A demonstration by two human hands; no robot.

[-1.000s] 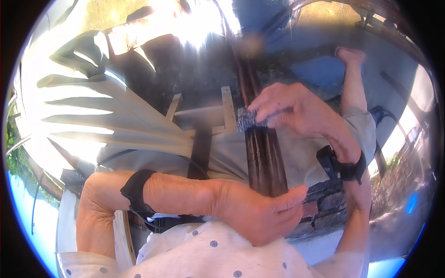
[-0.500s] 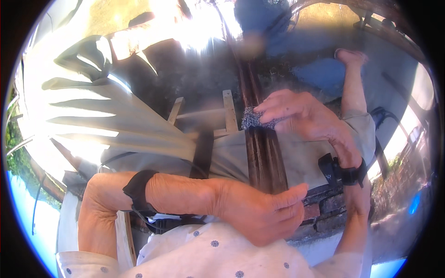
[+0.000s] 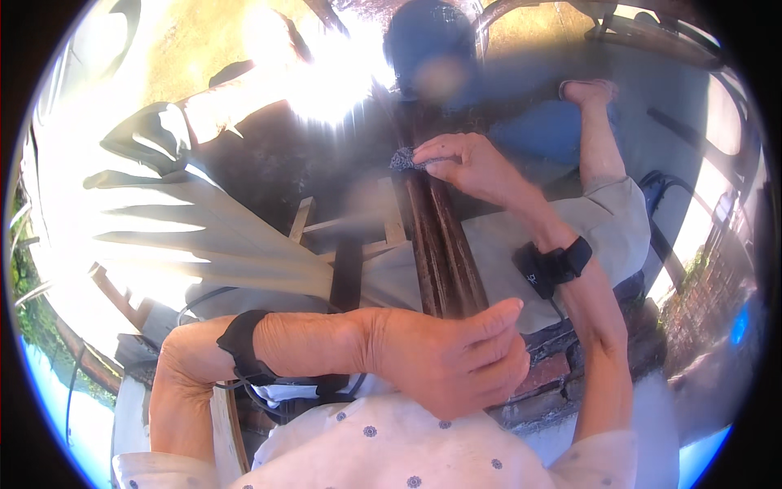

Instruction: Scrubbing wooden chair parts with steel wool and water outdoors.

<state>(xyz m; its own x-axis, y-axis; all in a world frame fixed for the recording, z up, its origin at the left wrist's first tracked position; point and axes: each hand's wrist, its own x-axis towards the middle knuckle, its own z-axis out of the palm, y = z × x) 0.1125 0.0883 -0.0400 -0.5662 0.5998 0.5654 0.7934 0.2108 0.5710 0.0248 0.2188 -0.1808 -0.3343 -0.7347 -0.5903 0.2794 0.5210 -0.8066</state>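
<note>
A long, dark brown grooved rail [image 3: 436, 253] with a glossy surface runs away from my body across my lap. My left hand [image 3: 456, 359] is closed at its near end, the thumb pointing right; the curled fingers hide that end. Farther along, my right hand [image 3: 468, 167] pinches a grey speckled scouring pad [image 3: 403, 159] against the top of the rail. Past the pad, the far length of the rail fades into shadow and glare.
A pale wooden frame [image 3: 301, 220] stands just left of the rail. Red and dark bricks [image 3: 544, 373] lie under my right side. Blue round shape [image 3: 430, 49] sits at the far end. Strong sunlight washes out the far left. Black bands with cables circle both forearms.
My right hand and the scouring pad have slid away from me along the rail. My left hand stays at the near end. The whole view has shifted slightly.
</note>
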